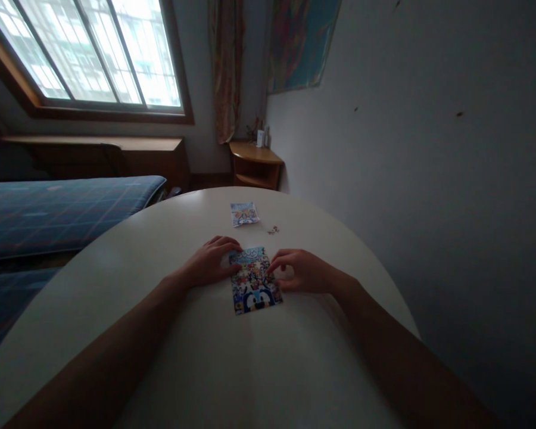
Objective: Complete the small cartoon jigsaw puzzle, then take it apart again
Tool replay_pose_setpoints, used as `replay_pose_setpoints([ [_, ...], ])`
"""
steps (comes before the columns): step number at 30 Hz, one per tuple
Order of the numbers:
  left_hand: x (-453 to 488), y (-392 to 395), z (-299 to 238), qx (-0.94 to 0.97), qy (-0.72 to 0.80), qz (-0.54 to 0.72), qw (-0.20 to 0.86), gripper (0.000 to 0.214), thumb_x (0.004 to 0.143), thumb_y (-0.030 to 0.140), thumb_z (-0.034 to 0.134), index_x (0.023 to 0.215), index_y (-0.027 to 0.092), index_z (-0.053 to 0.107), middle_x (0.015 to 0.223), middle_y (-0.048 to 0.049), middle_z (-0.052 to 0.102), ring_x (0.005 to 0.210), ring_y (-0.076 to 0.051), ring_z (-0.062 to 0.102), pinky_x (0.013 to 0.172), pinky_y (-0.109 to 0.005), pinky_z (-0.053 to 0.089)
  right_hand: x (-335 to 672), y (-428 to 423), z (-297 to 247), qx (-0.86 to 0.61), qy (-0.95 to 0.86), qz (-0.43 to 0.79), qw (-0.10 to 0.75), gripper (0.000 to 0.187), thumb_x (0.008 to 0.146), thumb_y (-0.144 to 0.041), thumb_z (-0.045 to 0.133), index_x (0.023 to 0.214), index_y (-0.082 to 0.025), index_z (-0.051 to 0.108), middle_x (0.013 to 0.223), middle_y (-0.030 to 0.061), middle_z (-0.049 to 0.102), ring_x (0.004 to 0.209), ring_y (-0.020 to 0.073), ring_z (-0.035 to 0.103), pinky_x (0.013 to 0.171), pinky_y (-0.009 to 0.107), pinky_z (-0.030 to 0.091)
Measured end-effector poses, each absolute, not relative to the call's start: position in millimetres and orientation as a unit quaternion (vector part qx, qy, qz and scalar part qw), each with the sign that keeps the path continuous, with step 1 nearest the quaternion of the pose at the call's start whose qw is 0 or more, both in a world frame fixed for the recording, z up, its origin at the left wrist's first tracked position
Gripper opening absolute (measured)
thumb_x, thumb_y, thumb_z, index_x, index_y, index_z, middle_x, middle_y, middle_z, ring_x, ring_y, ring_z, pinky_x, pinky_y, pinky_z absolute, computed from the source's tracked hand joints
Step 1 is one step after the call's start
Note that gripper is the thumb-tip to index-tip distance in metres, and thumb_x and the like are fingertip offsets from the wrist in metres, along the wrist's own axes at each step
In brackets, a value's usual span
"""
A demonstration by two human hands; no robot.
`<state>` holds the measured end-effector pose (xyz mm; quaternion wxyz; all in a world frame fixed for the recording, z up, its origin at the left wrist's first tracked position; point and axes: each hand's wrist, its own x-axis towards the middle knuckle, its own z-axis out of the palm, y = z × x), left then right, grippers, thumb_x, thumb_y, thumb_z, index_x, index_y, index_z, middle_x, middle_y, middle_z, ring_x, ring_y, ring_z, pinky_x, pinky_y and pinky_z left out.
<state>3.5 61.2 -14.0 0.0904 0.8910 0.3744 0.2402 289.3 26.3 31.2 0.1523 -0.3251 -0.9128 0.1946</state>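
A small rectangular picture (255, 280), crowded with cartoon figures and a large blue-and-white face at its lower edge, lies flat on the white table in front of me. It looks like a jigsaw puzzle, though the seams are too fine to make out. My left hand (212, 261) rests along its left edge, fingers and thumb apart. At the right edge is my right hand (300, 271), index finger bent onto the picture and thumb held apart from it. No object shows between those fingers. Beyond the picture lie several tiny loose pieces (273, 230) and a second, similar picture sheet (245, 214).
The round white table (161, 238) ends at a curved edge near the pale wall (429, 179) on the right. A bed with a blue plaid mattress (62, 208) stands to the left. A wooden corner shelf (256, 154) is behind the table, and a window (93, 53) is at upper left.
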Motion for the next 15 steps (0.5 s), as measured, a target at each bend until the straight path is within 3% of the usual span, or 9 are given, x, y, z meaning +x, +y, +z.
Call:
replay_pose_setpoints([
  [15,3,63,-16,0.892,0.372,0.241,0.085,0.037,0.082,0.041,0.065,0.115,0.024,0.064,0.121,-0.0072,0.063,0.116,-0.026,0.055,0.104,-0.044,0.043,278,26,26,-0.315,-0.923,0.17,0.142,0.02,0.081,-0.027,0.07,0.1,-0.023,0.076,0.106,0.005,0.07,0.093,0.0166,0.065,0.088,0.03,0.048],
])
